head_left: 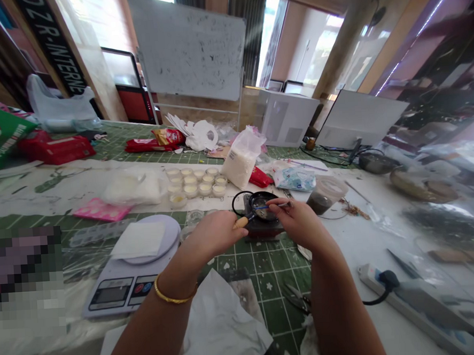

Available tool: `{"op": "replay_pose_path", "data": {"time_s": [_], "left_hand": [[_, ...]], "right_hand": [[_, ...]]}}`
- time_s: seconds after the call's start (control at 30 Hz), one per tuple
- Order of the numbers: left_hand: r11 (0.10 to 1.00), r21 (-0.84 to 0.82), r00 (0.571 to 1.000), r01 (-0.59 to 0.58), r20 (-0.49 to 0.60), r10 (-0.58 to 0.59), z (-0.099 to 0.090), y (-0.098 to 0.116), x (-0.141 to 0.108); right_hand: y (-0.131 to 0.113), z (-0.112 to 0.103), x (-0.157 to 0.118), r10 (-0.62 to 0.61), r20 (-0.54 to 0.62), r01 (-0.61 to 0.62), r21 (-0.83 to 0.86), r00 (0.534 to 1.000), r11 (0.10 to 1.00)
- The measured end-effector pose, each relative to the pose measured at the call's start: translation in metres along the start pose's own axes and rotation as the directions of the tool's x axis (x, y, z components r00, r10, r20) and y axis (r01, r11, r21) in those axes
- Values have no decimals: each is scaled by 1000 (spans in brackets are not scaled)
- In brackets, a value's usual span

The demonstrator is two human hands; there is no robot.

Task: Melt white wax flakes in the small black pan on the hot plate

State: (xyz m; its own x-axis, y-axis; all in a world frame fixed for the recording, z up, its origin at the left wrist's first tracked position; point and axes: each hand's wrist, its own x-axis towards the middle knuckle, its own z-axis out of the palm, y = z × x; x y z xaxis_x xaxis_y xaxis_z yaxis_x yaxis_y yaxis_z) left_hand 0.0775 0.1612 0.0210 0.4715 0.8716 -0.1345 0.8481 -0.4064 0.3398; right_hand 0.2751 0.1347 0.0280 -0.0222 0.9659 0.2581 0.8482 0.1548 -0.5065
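My left hand is closed around the pale wooden handle of a small black pan. The pan rests on a small dark hot plate, and whitish stuff shows in its bottom. In my right hand a thin rod is pinched, reaching over the pan; whether its tip touches the contents I cannot tell. Just beyond the pan stand several small clear cups with creamy white filling. A plastic bag of white granules leans behind the hot plate.
At left, a white kitchen scale bears a white sheet. A pink mold lies behind it. Pliers and crumpled white paper lie near my forearms. At right are a clear tub and a power strip with a plug.
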Motion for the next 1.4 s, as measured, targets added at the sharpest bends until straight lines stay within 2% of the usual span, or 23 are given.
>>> {"op": "replay_pose_path", "data": {"time_s": [0.17, 0.3, 0.4, 0.53, 0.67, 0.97, 1.07, 1.2, 1.33, 1.4], "left_hand": [[1000, 8, 1000, 9, 11, -9, 0, 0, 0], [1000, 10, 1000, -5, -2, 5, 0, 0, 0], [1000, 6, 1000, -1, 1, 1, 0, 0, -1], [1000, -2, 1000, 7, 12, -7, -1, 1, 0], [1000, 2, 1000, 1, 2, -1, 0, 0, 0], [1000, -1, 1000, 9, 11, -9, 0, -1, 0], [1000, -1, 1000, 3, 9, -3, -1, 0, 0], [1000, -9, 1000, 1, 16, -1, -1, 0, 0], [1000, -7, 1000, 1, 14, -1, 0, 0, 0], [1000, 0, 1000, -7, 8, 7, 0, -1, 0]], "right_hand": [[0, 1, 1, -5, -16, 5, -39, 1000, 999], [4, 4, 4, 31, -72, -37, -82, 997, 996], [5, 5, 4, 16, -18, -17, -47, 1000, 999], [3, 4, 2, 28, -63, -30, -31, 998, 999], [3, 3, 2, 2, 7, -2, 11, 1000, 1000], [2, 4, 3, 5, -34, -4, 17, 999, 1000], [2, 4, 2, -16, 13, 16, -9, 1000, 1000], [2, 3, 2, 8, -42, -8, -17, 999, 1000], [1, 2, 2, -2, 18, 2, -19, 1000, 1000], [1, 2, 2, 8, -23, -8, -12, 1000, 1000]]}}
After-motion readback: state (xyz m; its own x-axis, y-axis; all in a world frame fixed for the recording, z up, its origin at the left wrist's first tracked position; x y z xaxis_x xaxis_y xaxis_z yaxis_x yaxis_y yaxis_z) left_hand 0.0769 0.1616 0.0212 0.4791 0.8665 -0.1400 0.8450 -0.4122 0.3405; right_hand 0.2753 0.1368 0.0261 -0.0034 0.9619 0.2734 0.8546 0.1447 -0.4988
